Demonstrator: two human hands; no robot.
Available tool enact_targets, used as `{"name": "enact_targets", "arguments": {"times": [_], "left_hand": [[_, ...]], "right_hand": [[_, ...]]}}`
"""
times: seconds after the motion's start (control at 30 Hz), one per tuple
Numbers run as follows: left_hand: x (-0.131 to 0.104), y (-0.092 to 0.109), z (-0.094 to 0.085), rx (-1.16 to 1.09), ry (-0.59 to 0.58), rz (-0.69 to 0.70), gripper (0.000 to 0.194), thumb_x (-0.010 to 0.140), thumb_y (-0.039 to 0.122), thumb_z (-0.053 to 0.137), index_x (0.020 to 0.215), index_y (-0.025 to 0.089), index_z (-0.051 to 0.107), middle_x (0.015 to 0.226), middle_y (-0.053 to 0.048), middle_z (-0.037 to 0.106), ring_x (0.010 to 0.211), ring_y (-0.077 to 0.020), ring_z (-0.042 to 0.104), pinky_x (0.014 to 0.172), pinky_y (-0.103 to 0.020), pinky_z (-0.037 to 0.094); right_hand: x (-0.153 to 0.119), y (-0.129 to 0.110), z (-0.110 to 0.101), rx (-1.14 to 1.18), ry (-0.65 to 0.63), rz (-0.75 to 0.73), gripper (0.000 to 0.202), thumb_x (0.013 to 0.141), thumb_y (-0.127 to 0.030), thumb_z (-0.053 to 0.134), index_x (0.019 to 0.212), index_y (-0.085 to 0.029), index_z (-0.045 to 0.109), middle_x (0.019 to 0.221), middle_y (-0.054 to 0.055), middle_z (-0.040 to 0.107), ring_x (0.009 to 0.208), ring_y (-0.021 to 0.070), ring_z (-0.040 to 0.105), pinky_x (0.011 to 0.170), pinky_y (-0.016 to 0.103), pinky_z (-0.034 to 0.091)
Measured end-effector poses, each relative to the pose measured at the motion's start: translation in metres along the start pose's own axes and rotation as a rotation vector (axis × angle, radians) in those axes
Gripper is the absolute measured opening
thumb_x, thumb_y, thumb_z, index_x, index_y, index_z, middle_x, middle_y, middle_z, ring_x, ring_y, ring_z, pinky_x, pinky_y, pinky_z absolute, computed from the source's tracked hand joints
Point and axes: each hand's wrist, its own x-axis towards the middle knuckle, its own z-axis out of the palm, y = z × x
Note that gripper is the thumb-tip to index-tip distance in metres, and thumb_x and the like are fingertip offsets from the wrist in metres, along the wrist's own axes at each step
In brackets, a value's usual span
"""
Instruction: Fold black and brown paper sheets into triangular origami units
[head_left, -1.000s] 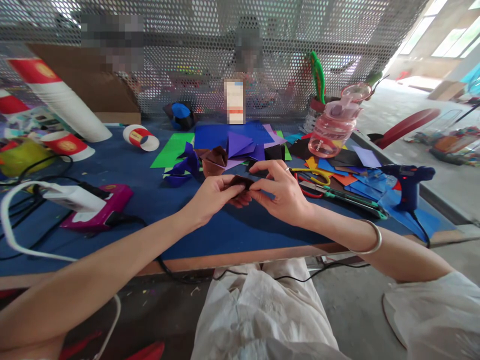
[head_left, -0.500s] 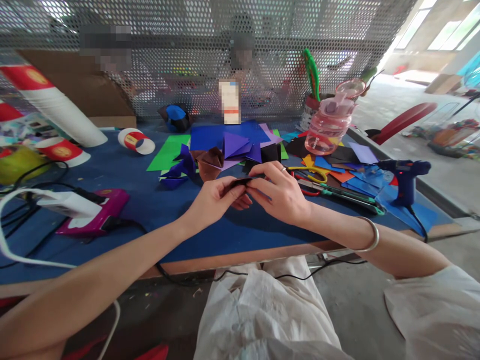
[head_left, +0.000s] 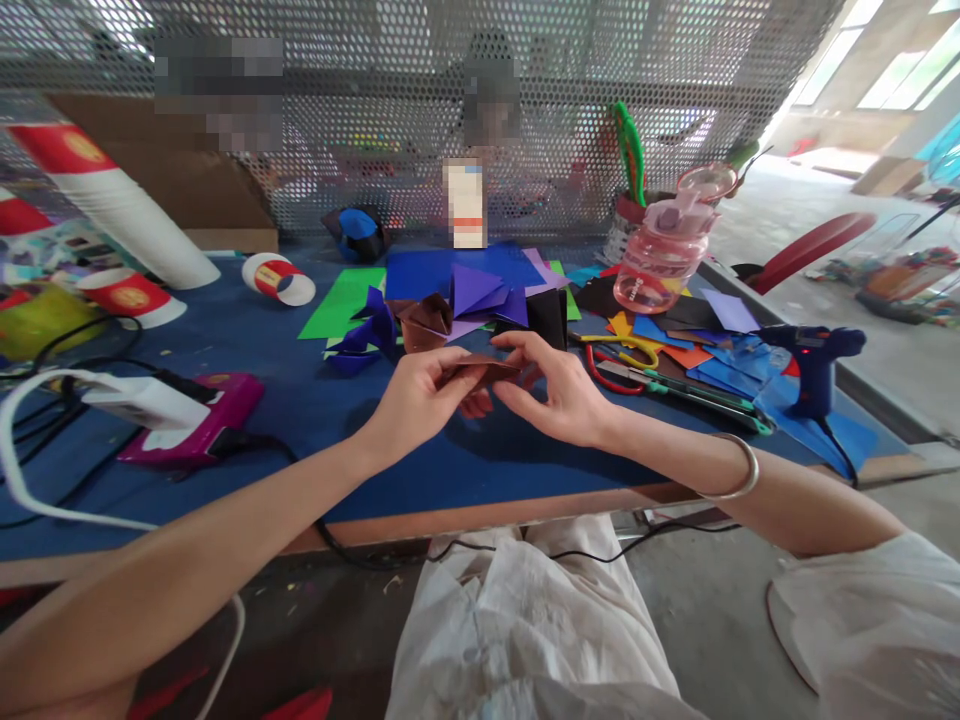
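My left hand (head_left: 424,400) pinches a small folded piece of brown paper (head_left: 495,370) above the blue table. My right hand (head_left: 562,390) is at the paper's right end, thumb and fingers apart; whether a fingertip touches the paper I cannot tell. Just behind the hands lie a folded brown paper piece (head_left: 424,322), purple folded paper (head_left: 480,288), dark blue folded paper pieces (head_left: 367,335) and a black paper piece (head_left: 551,315).
Scissors (head_left: 622,368), a green utility knife (head_left: 705,397), a blue glue gun (head_left: 814,365) and a pink bottle (head_left: 660,260) stand or lie right. A magenta power strip (head_left: 191,430) with cables and paper cups (head_left: 277,280) are left. A perforated metal screen (head_left: 360,110) rises behind.
The brown paper has turned, and more of its face now shows. My right hand's fingers have spread from a pinch on the paper. My left hand keeps its hold.
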Motion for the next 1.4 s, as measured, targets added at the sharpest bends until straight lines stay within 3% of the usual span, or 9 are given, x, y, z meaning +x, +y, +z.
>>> {"name": "enact_targets", "arguments": {"times": [0.07, 0.17, 0.3, 0.5, 0.77, 0.93, 1.17, 1.4], "left_hand": [[-0.0011, -0.0028, -0.0007, 0.121, -0.012, 0.024, 0.015, 0.09, 0.029, 0.06, 0.087, 0.017, 0.069, 0.065, 0.001, 0.068, 0.058, -0.0153, 0.067, 0.057, -0.025, 0.054], [-0.0038, -0.0054, -0.0003, 0.43, -0.003, 0.111, 0.015, 0.089, 0.021, 0.054, 0.081, 0.017, 0.066, 0.062, 0.002, 0.063, 0.055, -0.0125, 0.058, 0.056, -0.024, 0.043], [-0.0049, -0.0073, 0.0022, 0.649, 0.001, 0.133, 0.017, 0.092, 0.02, 0.048, 0.092, 0.017, 0.065, 0.071, 0.0, 0.064, 0.061, -0.0138, 0.056, 0.059, -0.026, 0.036], [-0.0022, -0.0085, 0.0014, 0.645, -0.011, 0.0, 0.02, 0.092, 0.027, 0.052, 0.077, 0.018, 0.063, 0.064, 0.001, 0.06, 0.056, -0.0136, 0.05, 0.058, -0.027, 0.029], [-0.0033, -0.0064, 0.0003, 0.57, 0.018, 0.014, 0.032, 0.093, 0.032, 0.048, 0.067, 0.018, 0.061, 0.058, 0.002, 0.058, 0.051, -0.0113, 0.046, 0.055, -0.026, 0.031], [-0.0016, -0.0062, -0.0033, 0.521, 0.043, 0.004, 0.042, 0.093, 0.045, 0.053, 0.063, 0.018, 0.063, 0.053, 0.003, 0.053, 0.049, -0.0113, 0.044, 0.051, -0.026, 0.029], [-0.0023, -0.0094, -0.0024, 0.481, 0.02, -0.012, 0.026, 0.091, 0.03, 0.048, 0.081, 0.017, 0.068, 0.058, 0.002, 0.055, 0.051, -0.0121, 0.048, 0.05, -0.024, 0.033], [-0.0028, -0.0069, -0.0029, 0.503, 0.009, 0.011, 0.027, 0.088, 0.03, 0.051, 0.074, 0.016, 0.068, 0.053, 0.004, 0.052, 0.046, -0.0098, 0.039, 0.048, -0.024, 0.026]], "right_hand": [[0.0, -0.0008, 0.0004, 0.037, -0.034, 0.06, 0.034, 0.092, -0.029, 0.058, 0.123, -0.016, 0.058, 0.087, 0.003, 0.071, 0.072, 0.0139, 0.066, 0.066, 0.027, 0.054], [-0.0007, 0.0, 0.0029, 0.035, -0.065, 0.071, 0.03, 0.087, -0.016, 0.053, 0.114, -0.015, 0.065, 0.081, 0.002, 0.071, 0.068, 0.0129, 0.064, 0.065, 0.025, 0.05], [-0.0018, 0.0006, 0.0038, -0.003, -0.086, 0.071, 0.025, 0.082, -0.009, 0.052, 0.099, -0.016, 0.068, 0.076, 0.0, 0.072, 0.067, 0.0122, 0.063, 0.064, 0.023, 0.045], [-0.0008, -0.002, 0.0011, 0.005, -0.043, 0.122, 0.019, 0.082, -0.009, 0.054, 0.095, -0.016, 0.066, 0.073, -0.001, 0.072, 0.064, 0.0113, 0.065, 0.063, 0.022, 0.046], [-0.0007, -0.002, 0.003, 0.088, -0.07, 0.174, 0.019, 0.087, -0.011, 0.054, 0.102, -0.016, 0.065, 0.063, -0.005, 0.067, 0.057, 0.0106, 0.065, 0.06, 0.021, 0.047], [-0.0004, -0.0026, 0.0009, 0.051, -0.062, 0.205, 0.019, 0.091, -0.015, 0.054, 0.108, -0.017, 0.064, 0.057, -0.007, 0.063, 0.05, 0.0097, 0.06, 0.055, 0.021, 0.043], [0.0008, -0.0008, -0.0015, 0.006, -0.046, 0.233, 0.019, 0.093, -0.017, 0.053, 0.109, -0.017, 0.063, 0.053, -0.008, 0.061, 0.046, 0.0102, 0.056, 0.055, 0.022, 0.041], [-0.0008, 0.0004, -0.0003, 0.012, -0.047, 0.235, 0.021, 0.092, -0.017, 0.054, 0.11, -0.016, 0.064, 0.051, -0.009, 0.055, 0.045, 0.0102, 0.051, 0.054, 0.024, 0.037]]}}
